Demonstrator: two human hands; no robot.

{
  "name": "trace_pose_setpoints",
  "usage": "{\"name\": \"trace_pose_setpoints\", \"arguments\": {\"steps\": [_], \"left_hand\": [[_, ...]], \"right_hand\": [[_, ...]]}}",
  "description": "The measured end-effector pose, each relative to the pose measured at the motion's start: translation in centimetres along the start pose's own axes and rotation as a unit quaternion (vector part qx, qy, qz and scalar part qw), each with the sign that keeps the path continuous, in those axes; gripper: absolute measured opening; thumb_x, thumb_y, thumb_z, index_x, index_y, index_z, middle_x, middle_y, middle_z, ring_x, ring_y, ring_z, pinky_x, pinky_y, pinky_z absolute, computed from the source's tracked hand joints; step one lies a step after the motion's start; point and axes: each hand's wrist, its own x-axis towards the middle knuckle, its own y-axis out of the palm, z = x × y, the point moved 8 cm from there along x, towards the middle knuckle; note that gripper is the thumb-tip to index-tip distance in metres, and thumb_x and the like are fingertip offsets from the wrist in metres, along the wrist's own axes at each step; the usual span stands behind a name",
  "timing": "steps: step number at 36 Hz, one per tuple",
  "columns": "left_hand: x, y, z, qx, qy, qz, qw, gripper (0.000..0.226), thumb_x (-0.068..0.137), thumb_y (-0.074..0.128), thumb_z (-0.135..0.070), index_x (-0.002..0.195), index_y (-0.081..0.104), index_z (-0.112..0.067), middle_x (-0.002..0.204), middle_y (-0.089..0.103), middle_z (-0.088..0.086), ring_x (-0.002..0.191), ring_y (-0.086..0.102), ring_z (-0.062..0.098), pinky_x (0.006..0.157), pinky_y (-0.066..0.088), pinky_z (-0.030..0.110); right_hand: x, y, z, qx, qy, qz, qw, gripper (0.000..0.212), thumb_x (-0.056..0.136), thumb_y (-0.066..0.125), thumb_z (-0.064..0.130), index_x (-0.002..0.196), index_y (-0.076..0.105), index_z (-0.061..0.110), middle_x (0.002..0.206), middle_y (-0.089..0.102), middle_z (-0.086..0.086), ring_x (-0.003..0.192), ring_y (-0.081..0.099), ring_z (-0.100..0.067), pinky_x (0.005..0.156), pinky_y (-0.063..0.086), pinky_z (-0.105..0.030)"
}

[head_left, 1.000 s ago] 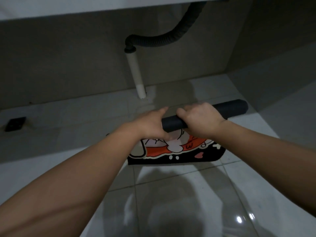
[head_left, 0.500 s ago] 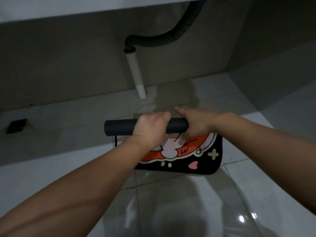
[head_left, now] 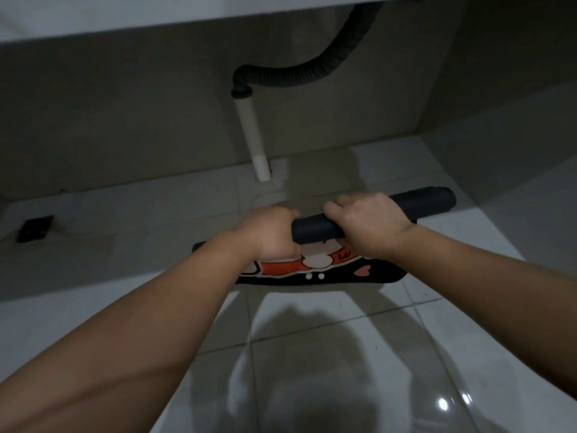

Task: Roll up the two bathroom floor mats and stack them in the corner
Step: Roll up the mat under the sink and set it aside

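Shorter now lies the black cartoon-printed floor mat [head_left: 331, 275]. Left grip [head_left: 271, 232] and right grip [head_left: 368, 226] clamp its roll; keep ends level.

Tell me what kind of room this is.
Most likely a bathroom: a dark corrugated drain hose joins a white pipe that runs down to the glossy tiled floor, where a cartoon-print mat lies partly rolled.

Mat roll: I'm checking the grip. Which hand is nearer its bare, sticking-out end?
The right hand, gripping the mat roll: a bare dark stretch sticks out past it to the right. No roll shows beyond the left hand.
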Motion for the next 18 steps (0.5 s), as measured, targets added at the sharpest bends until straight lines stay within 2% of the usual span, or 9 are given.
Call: {"name": "trace_pose_setpoints", "arguments": {"steps": [3,5,7,9,10,12,14,16,18], "left_hand": [[-0.2,-0.4,0.1,0.083,0.010,-0.065,0.994,0.028,0.075,0.068,-0.033,0.097,0.054,-0.024,0.086,0.060,0.000,0.083,0.061,0.023,0.061,0.040,0.028],[-0.6,-0.6,-0.4,0.139,0.038,-0.119,0.982,0.029,0.076,0.066,-0.035,0.098,0.051,-0.023,0.094,0.064,0.002,0.089,0.062,0.026,0.065,0.040,0.031],[-1.0,-0.7,-1.2,0.160,0.063,-0.161,0.972,0.028,0.079,0.064,-0.034,0.100,0.050,-0.021,0.098,0.065,0.003,0.090,0.063,0.026,0.064,0.037,0.031],[-1.3,-0.9,-1.9,0.166,0.077,-0.195,0.964,0.028,0.081,0.063,-0.033,0.102,0.050,-0.020,0.100,0.064,0.002,0.089,0.062,0.024,0.062,0.034,0.029],[-1.4,-0.9,-2.2,0.171,0.080,-0.209,0.960,0.028,0.081,0.063,-0.033,0.102,0.050,-0.020,0.100,0.064,0.002,0.088,0.062,0.023,0.062,0.034,0.029],[-1.4,-0.9,-2.6,0.178,0.085,-0.223,0.955,0.028,0.082,0.062,-0.034,0.103,0.051,-0.020,0.101,0.063,0.001,0.088,0.062,0.022,0.061,0.033,0.029],[-1.1,-0.9,-2.6,0.166,0.083,-0.214,0.959,0.030,0.080,0.063,-0.036,0.103,0.050,-0.021,0.101,0.063,0.000,0.089,0.061,0.022,0.062,0.035,0.030],[-0.5,-0.9,-2.1,0.125,0.071,-0.179,0.973,0.039,0.077,0.065,-0.041,0.106,0.048,-0.021,0.102,0.063,0.001,0.091,0.062,0.024,0.064,0.038,0.030],[0.0,-0.7,-1.5,0.088,0.047,-0.129,0.987,0.057,0.072,0.065,-0.051,0.117,0.044,-0.022,0.106,0.064,0.002,0.095,0.062,0.026,0.067,0.039,0.030]], "right_hand": [[0.6,0.4,-0.4,0.062,0.030,0.074,0.995,0.049,0.076,0.061,0.046,0.117,0.050,0.022,0.105,0.061,-0.004,0.092,0.062,-0.028,0.063,0.034,-0.029],[0.7,1.1,-1.1,0.107,0.066,0.142,0.982,0.067,0.071,0.063,0.052,0.129,0.042,0.025,0.116,0.059,-0.006,0.101,0.060,-0.028,0.070,0.041,-0.030],[0.6,1.7,-1.8,0.110,0.079,0.200,0.970,0.092,0.065,0.067,0.060,0.141,0.029,0.026,0.129,0.053,-0.007,0.111,0.057,-0.029,0.083,0.048,-0.033],[0.1,2.2,-2.2,0.143,0.094,0.253,0.952,0.103,0.061,0.072,0.061,0.145,0.024,0.025,0.134,0.051,-0.005,0.116,0.054,-0.027,0.092,0.048,-0.037],[-0.1,2.2,-2.3,0.174,0.104,0.266,0.942,0.095,0.063,0.074,0.057,0.141,0.031,0.025,0.129,0.055,-0.004,0.112,0.056,-0.026,0.090,0.049,-0.036],[-0.3,2.1,-2.2,0.223,0.115,0.272,0.929,0.057,0.068,0.074,0.045,0.116,0.052,0.026,0.107,0.065,-0.001,0.092,0.062,-0.022,0.073,0.050,-0.032],[-0.4,2.0,-2.1,0.215,0.113,0.264,0.933,0.032,0.072,0.071,0.041,0.098,0.056,0.028,0.090,0.066,0.000,0.079,0.062,-0.021,0.065,0.049,-0.031],[-0.2,1.7,-2.0,0.151,0.095,0.221,0.959,0.027,0.076,0.066,0.040,0.099,0.057,0.028,0.089,0.066,-0.001,0.079,0.063,-0.023,0.062,0.045,-0.031],[0.1,0.8,-1.7,0.065,0.055,0.141,0.986,0.028,0.081,0.059,0.039,0.103,0.054,0.024,0.093,0.067,-0.004,0.084,0.064,-0.028,0.061,0.037,-0.030]]}}
